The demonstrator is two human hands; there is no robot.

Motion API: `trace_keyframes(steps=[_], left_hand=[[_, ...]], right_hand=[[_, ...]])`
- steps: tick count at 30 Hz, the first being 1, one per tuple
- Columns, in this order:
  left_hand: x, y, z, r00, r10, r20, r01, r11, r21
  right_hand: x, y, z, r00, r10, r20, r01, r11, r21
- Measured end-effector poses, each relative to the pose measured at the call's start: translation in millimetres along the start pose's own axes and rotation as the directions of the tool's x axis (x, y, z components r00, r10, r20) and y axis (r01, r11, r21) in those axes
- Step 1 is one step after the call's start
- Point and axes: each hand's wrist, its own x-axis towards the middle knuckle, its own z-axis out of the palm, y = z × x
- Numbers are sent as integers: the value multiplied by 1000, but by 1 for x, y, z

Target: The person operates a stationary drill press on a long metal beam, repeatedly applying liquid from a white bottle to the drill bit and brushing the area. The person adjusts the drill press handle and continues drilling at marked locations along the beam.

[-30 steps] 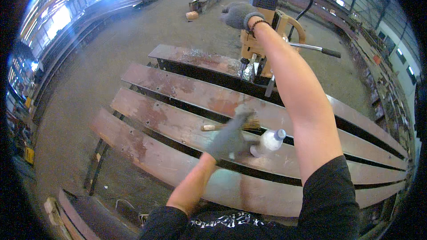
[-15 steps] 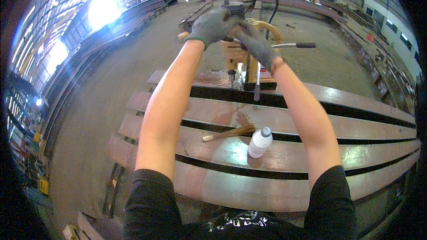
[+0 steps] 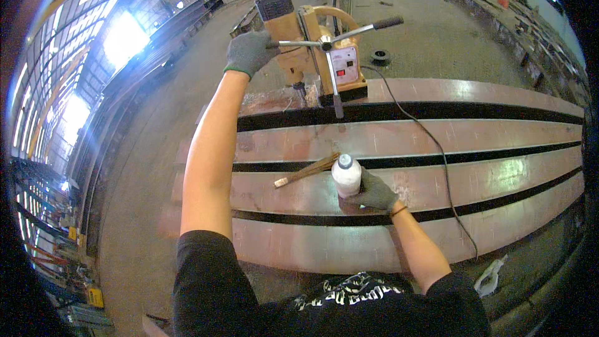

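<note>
A yellow magnetic drill (image 3: 318, 50) stands on the far steel bar, with a three-armed feed handle (image 3: 326, 43) on its side. My gloved left hand (image 3: 251, 53) is closed on the end of the handle's left arm. Below, the drill's bit (image 3: 301, 90) reaches down close to the bar, with shavings around it. My gloved right hand (image 3: 373, 192) is wrapped round a white plastic bottle (image 3: 346, 178) with a blue-grey cap, roughly upright over the nearer bars. Just left of the bottle lies a bristle brush (image 3: 309, 170) with a pale handle end.
Long flat steel bars (image 3: 499, 178) run side by side with dark gaps between them. A black cable (image 3: 430, 134) trails from the drill across them. A dark round spool (image 3: 380, 57) sits on the floor behind, and a whitish plastic scrap (image 3: 491, 276) lies at lower right.
My right hand has come down from the drill and taken hold of the bottle. The left hand has shifted from the drill's top to the feed handle, which has turned. The view has shifted.
</note>
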Motion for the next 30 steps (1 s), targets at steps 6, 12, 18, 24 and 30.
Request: trace_keyframes(steps=[6, 12, 18, 24, 30], left_hand=[[-10, 1, 6, 998, -44, -55, 43, 999, -3], [-11, 8, 0, 996, -49, -77, 48, 999, -10], [-14, 1, 7, 994, -47, -97, 45, 999, -26], [-14, 4, 6, 994, -58, -96, 57, 998, -18], [-15, 10, 1, 993, -89, -75, 87, 996, -27]], right_hand=[[3, -11, 30, 969, 94, -228, -137, 974, -178], [4, -2, 29, 969, 223, -108, -212, 972, 105], [11, -14, 29, 921, 377, 95, -380, 822, 424], [14, -20, 31, 913, 408, 32, -397, 864, 311], [16, -19, 31, 902, 429, 45, -419, 846, 330]])
